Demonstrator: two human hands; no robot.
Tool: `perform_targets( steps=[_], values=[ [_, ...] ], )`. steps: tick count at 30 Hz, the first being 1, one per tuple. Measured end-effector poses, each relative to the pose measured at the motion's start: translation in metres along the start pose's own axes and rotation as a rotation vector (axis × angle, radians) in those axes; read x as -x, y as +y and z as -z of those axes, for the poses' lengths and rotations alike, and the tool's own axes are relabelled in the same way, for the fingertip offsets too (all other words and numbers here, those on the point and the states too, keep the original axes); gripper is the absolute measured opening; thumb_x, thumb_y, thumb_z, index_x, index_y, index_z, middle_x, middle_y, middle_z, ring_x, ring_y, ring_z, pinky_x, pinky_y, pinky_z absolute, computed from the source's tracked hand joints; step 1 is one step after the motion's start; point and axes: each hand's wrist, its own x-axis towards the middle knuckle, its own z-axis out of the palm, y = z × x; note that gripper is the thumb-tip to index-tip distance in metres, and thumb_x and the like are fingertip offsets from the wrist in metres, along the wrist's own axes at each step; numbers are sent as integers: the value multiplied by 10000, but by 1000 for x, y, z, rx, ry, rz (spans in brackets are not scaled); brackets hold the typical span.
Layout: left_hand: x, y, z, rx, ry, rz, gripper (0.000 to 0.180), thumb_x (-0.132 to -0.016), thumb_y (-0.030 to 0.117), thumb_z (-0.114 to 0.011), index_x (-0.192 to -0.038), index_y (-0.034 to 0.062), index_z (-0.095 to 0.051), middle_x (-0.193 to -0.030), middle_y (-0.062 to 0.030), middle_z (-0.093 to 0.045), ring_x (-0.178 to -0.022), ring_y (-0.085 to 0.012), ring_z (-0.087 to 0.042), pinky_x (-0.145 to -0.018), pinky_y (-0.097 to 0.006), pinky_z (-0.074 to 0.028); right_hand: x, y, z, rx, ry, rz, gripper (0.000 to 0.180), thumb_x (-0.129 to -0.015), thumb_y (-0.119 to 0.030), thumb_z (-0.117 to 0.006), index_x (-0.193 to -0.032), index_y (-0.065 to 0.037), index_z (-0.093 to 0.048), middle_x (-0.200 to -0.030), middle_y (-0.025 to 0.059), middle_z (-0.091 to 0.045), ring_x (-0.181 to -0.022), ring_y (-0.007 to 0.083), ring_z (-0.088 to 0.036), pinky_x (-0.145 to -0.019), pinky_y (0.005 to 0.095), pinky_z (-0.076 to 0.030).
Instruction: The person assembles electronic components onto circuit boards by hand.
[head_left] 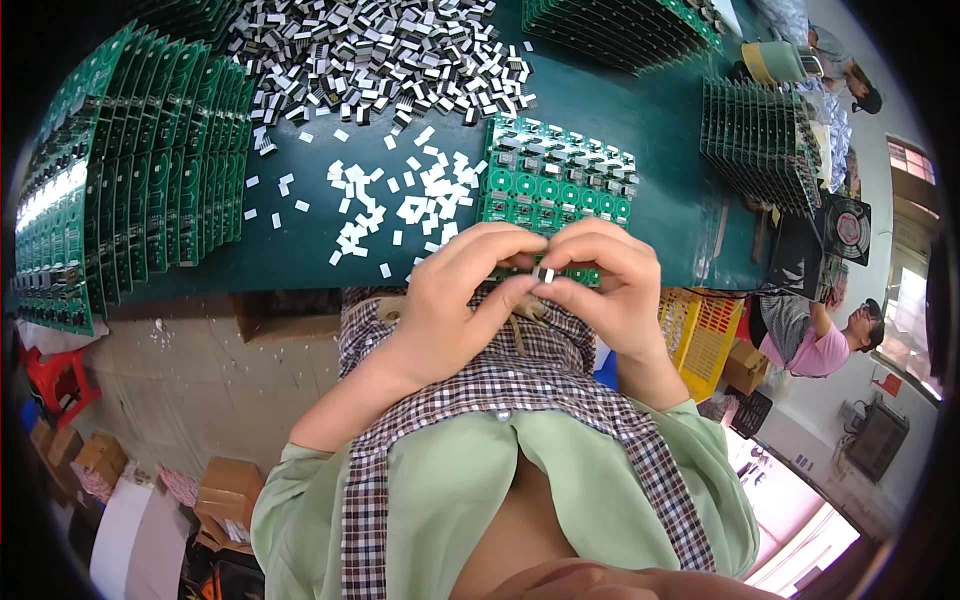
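Observation:
Close to the table's near edge, my left hand [455,285] and my right hand [610,280] meet with thumbs and index fingers pinched. Between the fingertips is a small white-and-dark component [543,274], partly covered by them. Just beyond the hands lies a green circuit board panel [560,185], with rows of round outlines and small parts on it; my fingers hide its near edge. To the left of the panel, small white rectangular pieces [430,195] are scattered flat on the table. A large heap of white-and-black pin components [385,60] spreads behind them.
Upright stacks of green circuit boards stand at the left [140,160], the back [625,30] and the right [765,140] of the dark green table [310,255]. A yellow crate [700,335] is beyond my right arm. Another person [820,335] in pink sits at the right.

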Motion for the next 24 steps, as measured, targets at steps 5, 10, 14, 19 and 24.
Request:
perform_targets(
  steps=[5, 10, 14, 19, 24],
  values=[
    [1, -3, 0, -41, 65, 39, 132, -772, 2, -660, -904, 8, -655, -872, -117, -661, -762, -254, -656, -641, -310, -526, 7, -2, -11, 106, 166, -32, 214, -672, 9, -755, -863, 3, -658, -841, 99, -654, -752, 164, -645, -650, 261, -537],
    [-3, 3, 2, -24, 109, 140, 78, -766, 11, -667, -842, -2, -654, -840, -116, -664, -734, -241, -654, -630, -303, -523, 5, 2, -14, 230, 233, 95, 206, -667, 30, -744, -853, -2, -660, -835, 108, -658, -756, 198, -647, -651, 275, -521],
    [-18, 3, 18, -234, 84, 3, 83, -755, -1, -656, -837, 9, -653, -838, -125, -658, -731, -265, -643, -644, -326, -512, -4, 5, -11, 284, 308, 63, 180, -686, 29, -724, -852, -10, -665, -833, 100, -654, -760, 210, -637, -649, 284, -504],
    [-54, -23, 49, -968, 172, 20, 254, -788, -20, -589, -1040, 11, -594, -978, -130, -609, -923, -306, -571, -798, -377, -456, -9, 8, -10, 533, 135, 137, 186, -682, 12, -722, -855, -33, -674, -821, 79, -631, -724, 209, -623, -617, 285, -500],
    [-53, -37, 51, -928, 128, -53, 221, -720, -50, -562, -930, 21, -553, -883, -109, -560, -865, -297, -543, -752, -381, -458, -8, 1, -14, 573, 81, 230, 201, -670, 1, -719, -861, -42, -673, -814, 63, -623, -706, 210, -614, -596, 291, -493]
  ],
)
